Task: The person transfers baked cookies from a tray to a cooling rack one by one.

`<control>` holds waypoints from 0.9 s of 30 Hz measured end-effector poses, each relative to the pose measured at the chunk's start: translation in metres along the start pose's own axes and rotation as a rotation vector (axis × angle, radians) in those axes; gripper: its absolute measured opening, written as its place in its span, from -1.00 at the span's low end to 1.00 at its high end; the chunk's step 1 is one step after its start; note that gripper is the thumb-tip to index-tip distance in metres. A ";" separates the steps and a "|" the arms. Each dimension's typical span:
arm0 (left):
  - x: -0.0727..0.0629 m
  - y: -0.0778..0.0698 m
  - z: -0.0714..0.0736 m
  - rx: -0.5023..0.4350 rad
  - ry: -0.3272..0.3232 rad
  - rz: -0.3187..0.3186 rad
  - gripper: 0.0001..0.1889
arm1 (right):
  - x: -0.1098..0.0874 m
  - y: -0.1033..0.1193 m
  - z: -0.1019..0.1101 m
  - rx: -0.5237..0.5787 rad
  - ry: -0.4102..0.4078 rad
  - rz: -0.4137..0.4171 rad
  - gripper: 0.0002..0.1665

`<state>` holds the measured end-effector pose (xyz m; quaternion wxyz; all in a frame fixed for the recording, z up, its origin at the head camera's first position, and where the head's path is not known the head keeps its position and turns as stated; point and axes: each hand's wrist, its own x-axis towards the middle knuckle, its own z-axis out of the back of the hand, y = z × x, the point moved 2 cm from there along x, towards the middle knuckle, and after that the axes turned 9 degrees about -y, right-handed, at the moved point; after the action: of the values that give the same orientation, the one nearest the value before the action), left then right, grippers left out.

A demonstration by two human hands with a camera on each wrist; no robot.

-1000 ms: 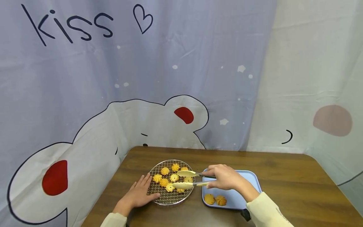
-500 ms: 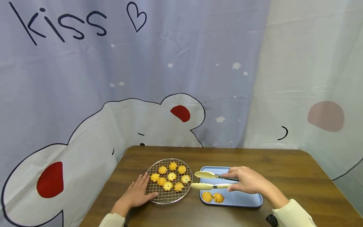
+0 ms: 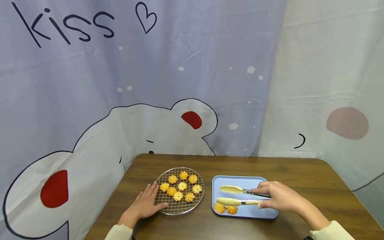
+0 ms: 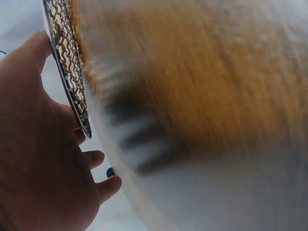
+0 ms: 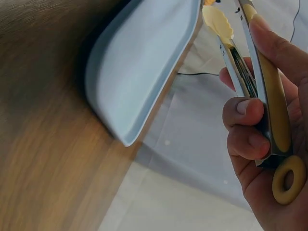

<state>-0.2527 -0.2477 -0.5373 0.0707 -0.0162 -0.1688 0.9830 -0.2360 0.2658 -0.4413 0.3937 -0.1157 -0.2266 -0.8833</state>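
My right hand (image 3: 280,196) grips a pair of tongs (image 5: 274,96) with cream scalloped tips, which hang apart over the blue tray (image 3: 258,213), nothing between them. In the right wrist view, the fingers and thumb wrap the yellow-sided handle, a ring at its end. Partly under the lower tip lie a round cookie (image 3: 219,208) and a ridged cookie (image 3: 231,210) in the tray's front left corner. My left hand (image 3: 145,203) lies at the left edge of a round wire rack (image 3: 180,210), fingers spread and thumb over the mesh. Several piped swirl cookies (image 3: 182,186) sit on the rack.
The rack and tray stand side by side on a brown wooden table (image 3: 300,180), a narrow gap between them. A printed curtain (image 3: 192,66) hangs behind the table and along its sides.
My right hand has drawn the tongs rightward from above the rack to above the tray, their tips staying apart. The left hand stays at the rack's edge. The head view has shifted slightly.
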 end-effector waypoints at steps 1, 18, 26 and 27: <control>0.000 0.000 0.000 0.001 0.000 0.000 0.10 | -0.002 -0.001 0.000 0.000 -0.002 0.000 -0.42; 0.000 0.005 -0.001 0.007 -0.002 -0.014 0.10 | -0.032 -0.011 0.003 -0.041 -0.006 -0.010 -0.44; -0.001 0.005 0.002 0.007 -0.004 -0.023 0.08 | -0.040 -0.015 0.005 -0.028 -0.004 -0.020 -0.43; -0.001 0.005 0.002 0.007 -0.003 -0.022 0.09 | -0.041 -0.015 0.005 -0.025 -0.001 -0.018 -0.43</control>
<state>-0.2522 -0.2535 -0.5371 0.0811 -0.0128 -0.1658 0.9827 -0.2201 0.3038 -0.4574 0.3840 -0.1191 -0.2169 -0.8896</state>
